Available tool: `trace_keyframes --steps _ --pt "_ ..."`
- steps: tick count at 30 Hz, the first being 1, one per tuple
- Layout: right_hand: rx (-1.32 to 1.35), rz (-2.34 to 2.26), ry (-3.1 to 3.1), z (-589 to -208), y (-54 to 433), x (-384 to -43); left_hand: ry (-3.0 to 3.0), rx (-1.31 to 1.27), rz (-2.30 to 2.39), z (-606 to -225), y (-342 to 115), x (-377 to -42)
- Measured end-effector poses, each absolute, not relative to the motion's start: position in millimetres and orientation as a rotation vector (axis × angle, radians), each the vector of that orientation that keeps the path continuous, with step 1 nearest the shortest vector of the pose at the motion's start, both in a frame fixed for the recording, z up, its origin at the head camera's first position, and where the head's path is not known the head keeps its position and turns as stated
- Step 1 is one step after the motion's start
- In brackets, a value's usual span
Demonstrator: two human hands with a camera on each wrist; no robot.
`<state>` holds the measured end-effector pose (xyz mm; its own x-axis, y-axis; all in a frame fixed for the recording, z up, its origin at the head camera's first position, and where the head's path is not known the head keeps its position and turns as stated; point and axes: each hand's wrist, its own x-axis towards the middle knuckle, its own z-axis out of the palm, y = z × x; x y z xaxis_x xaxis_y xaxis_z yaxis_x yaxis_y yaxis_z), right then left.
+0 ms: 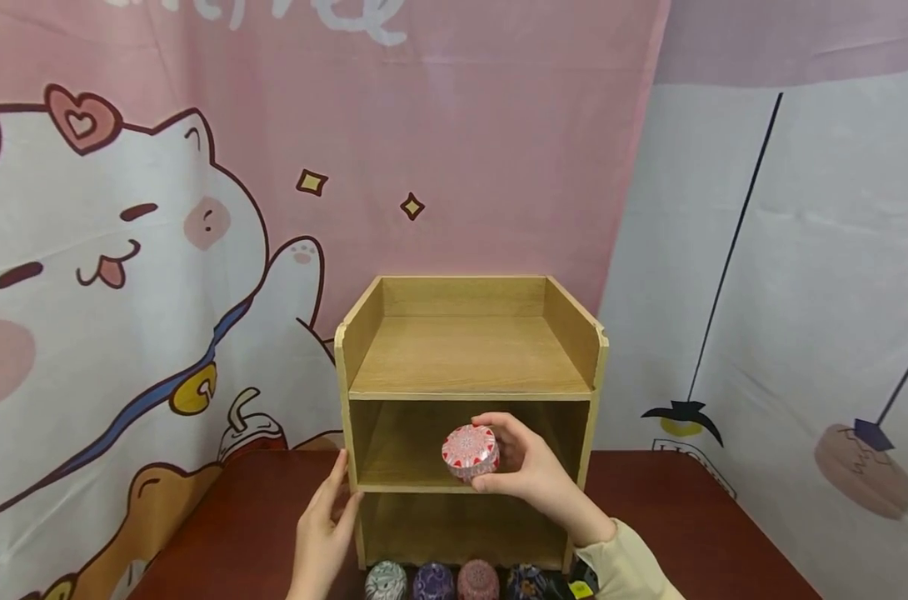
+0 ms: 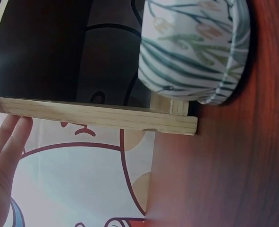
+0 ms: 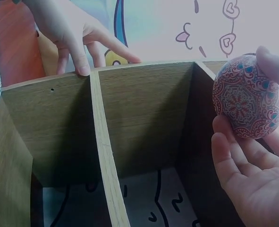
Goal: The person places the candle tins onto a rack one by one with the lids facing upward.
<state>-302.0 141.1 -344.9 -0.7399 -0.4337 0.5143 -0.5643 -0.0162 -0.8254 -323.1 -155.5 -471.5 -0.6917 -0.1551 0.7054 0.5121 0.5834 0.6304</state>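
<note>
In the head view, a round tin (image 1: 470, 448) with a pink and red patterned lid is pinched between the thumb and fingers of my right hand (image 1: 532, 477). It is in front of the middle compartment of a wooden shelf (image 1: 469, 358). My left hand (image 1: 321, 529) rests at the shelf's left side panel, its fingers extended along the outside and its thumb near the front edge. The right wrist view shows the held tin (image 3: 250, 97) tilted, its ornate lid facing the camera.
Along the shelf's foot stand several patterned tins: white-green (image 1: 386, 581), purple (image 1: 433, 582), pink (image 1: 478, 581) and dark floral (image 1: 526, 582). A black and yellow item (image 1: 580, 588) lies at their right. Beneath is a red-brown table (image 1: 686, 517); a printed cloth (image 1: 499, 150) hangs behind.
</note>
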Motion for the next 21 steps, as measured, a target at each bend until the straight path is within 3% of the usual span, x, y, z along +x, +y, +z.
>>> trace_keyframes --steps 21 --pt "1.093 1.866 -2.141 -333 141 -295 -2.073 -0.288 -1.126 -475 -155 -326"
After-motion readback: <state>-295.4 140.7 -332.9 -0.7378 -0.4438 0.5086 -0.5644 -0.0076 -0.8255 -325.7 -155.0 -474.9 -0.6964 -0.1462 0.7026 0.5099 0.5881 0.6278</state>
